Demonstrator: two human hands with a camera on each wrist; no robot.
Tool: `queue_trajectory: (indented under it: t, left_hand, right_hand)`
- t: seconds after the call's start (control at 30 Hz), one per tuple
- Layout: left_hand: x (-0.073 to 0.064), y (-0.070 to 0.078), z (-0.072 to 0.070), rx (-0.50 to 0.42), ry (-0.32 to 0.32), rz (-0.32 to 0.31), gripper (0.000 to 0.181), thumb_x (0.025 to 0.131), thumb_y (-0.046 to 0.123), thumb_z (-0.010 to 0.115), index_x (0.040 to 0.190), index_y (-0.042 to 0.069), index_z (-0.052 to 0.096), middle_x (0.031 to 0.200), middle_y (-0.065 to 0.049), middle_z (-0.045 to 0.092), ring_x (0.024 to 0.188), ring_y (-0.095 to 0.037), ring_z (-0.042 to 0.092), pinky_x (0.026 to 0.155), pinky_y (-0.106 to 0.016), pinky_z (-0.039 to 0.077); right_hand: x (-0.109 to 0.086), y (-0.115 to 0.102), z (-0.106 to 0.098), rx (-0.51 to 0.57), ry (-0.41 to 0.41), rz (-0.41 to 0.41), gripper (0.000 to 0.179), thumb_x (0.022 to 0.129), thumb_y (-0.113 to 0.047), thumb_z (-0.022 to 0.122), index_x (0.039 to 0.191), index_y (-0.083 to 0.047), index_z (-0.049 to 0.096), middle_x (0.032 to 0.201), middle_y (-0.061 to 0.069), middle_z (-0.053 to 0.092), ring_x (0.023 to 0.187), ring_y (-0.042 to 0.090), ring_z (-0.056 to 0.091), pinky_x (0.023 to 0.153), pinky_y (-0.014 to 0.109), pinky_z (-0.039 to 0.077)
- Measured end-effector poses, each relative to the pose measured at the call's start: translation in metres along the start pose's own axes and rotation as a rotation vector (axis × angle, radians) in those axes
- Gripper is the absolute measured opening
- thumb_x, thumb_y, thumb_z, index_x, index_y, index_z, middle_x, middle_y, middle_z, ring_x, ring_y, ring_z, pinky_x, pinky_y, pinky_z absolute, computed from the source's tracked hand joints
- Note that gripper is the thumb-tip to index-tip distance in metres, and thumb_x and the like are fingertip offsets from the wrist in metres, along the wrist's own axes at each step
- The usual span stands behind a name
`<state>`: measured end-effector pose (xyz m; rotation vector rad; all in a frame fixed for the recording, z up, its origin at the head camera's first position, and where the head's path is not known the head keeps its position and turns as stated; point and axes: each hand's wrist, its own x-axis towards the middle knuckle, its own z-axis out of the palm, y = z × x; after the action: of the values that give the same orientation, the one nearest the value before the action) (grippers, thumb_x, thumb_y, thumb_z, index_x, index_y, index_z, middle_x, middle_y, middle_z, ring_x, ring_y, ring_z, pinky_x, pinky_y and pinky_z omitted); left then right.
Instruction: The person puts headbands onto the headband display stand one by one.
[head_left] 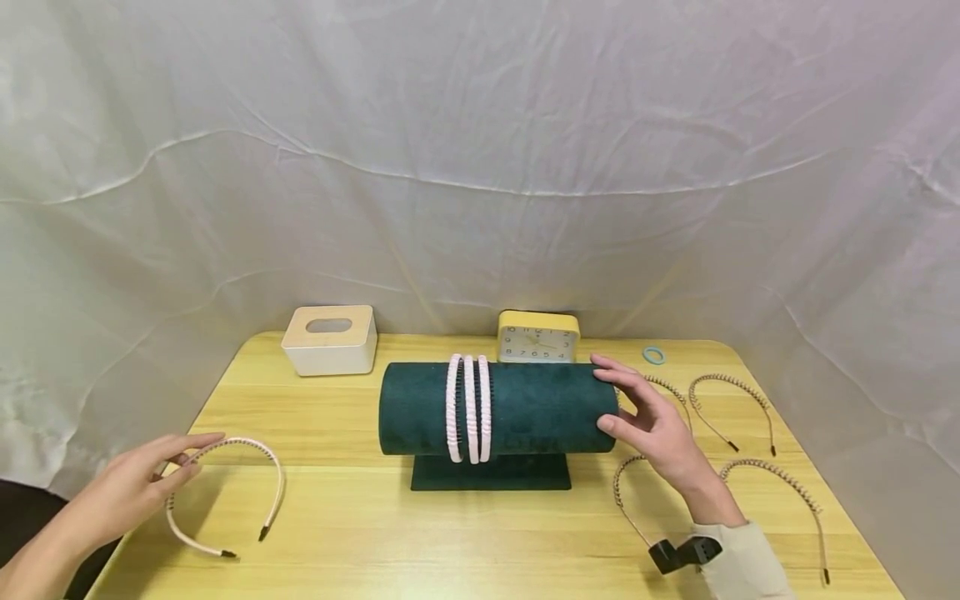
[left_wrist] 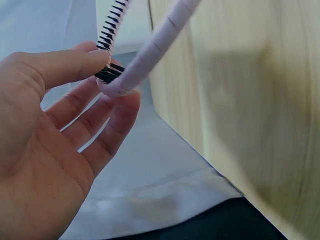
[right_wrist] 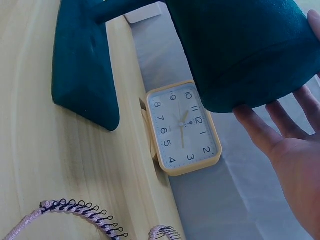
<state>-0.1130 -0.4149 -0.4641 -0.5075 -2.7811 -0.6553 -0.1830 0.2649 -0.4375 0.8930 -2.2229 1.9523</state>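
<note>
My left hand (head_left: pixel 138 483) pinches a pale pink headband (head_left: pixel 281 485) at the top of its arc, with thumb and fingertips; the dark-tipped ends point down. In the left wrist view, black comb teeth (left_wrist: pixel 111 25) line its inner side. A dark green padded roll stand (head_left: pixel 547 408) stands mid-table, wearing three pale headbands (head_left: pixel 471 408) side by side. At the roll's right end my right hand (head_left: pixel 652 429) grips the rim, thumb in front and fingers spread over the top and back. Fingertips meet the edge in the right wrist view; part of the hand is outside that frame.
Several braided headbands (head_left: pixel 787 475) lie on the table's right side, some partly behind the right hand. Toward the back are a tissue box (head_left: pixel 330 354), a yellow clock (head_left: pixel 538 337) and a blue ring (head_left: pixel 653 356). White cloth (head_left: pixel 480 167) hangs behind the table.
</note>
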Motion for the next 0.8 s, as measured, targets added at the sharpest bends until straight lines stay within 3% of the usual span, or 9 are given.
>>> queue_trajectory:
  t: [0.27, 0.5, 0.57, 0.7, 0.8]
  left_hand:
    - [0.002, 0.015, -0.007, -0.002, -0.041, -0.066, 0.039, 0.096, 0.003, 0.08, 0.132, 0.018, 0.077, 0.12, 0.023, 0.073, 0.089, 0.012, 0.061, 0.064, -0.024, 0.05]
    - [0.002, 0.024, -0.016, -0.051, -0.198, -0.198, 0.029, 0.106, 0.013, 0.072, 0.135, 0.012, 0.073, 0.124, -0.012, 0.078, 0.078, 0.003, 0.067, 0.065, -0.025, 0.052]
    - [0.002, 0.025, -0.018, -0.067, -0.233, -0.226, 0.029, 0.107, 0.015, 0.07, 0.136, 0.01, 0.071, 0.126, -0.016, 0.077, 0.082, 0.004, 0.07, 0.068, -0.025, 0.055]
    - [0.004, 0.026, -0.021, -0.088, -0.252, -0.252, 0.029, 0.107, 0.015, 0.069, 0.136, 0.011, 0.071, 0.127, -0.011, 0.077, 0.092, 0.009, 0.069, 0.072, -0.024, 0.056]
    - [0.004, 0.025, -0.023, -0.094, -0.244, -0.251, 0.025, 0.107, 0.017, 0.071, 0.131, 0.015, 0.072, 0.123, 0.003, 0.077, 0.096, 0.011, 0.065, 0.072, -0.024, 0.054]
  right_hand:
    - [0.0, 0.0, 0.0, -0.001, -0.002, -0.002, 0.06, 0.098, 0.019, 0.065, 0.154, 0.006, 0.05, 0.175, 0.007, 0.039, 0.154, 0.012, 0.047, 0.107, 0.025, 0.057]
    - [0.0, 0.001, 0.0, 0.004, -0.003, 0.001, 0.06, 0.098, 0.019, 0.064, 0.155, 0.005, 0.05, 0.175, 0.007, 0.038, 0.155, 0.012, 0.046, 0.108, 0.025, 0.057]
    - [0.0, 0.001, 0.0, 0.004, -0.004, 0.002, 0.06, 0.098, 0.018, 0.064, 0.155, 0.005, 0.049, 0.175, 0.007, 0.038, 0.155, 0.012, 0.046, 0.108, 0.025, 0.057]
    - [0.0, 0.001, 0.0, 0.004, -0.005, 0.001, 0.06, 0.099, 0.017, 0.064, 0.155, 0.005, 0.049, 0.175, 0.007, 0.038, 0.155, 0.011, 0.045, 0.108, 0.024, 0.057]
    - [0.0, 0.001, 0.0, 0.004, -0.004, -0.001, 0.06, 0.099, 0.018, 0.064, 0.155, 0.005, 0.049, 0.175, 0.007, 0.038, 0.155, 0.011, 0.045, 0.108, 0.024, 0.057]
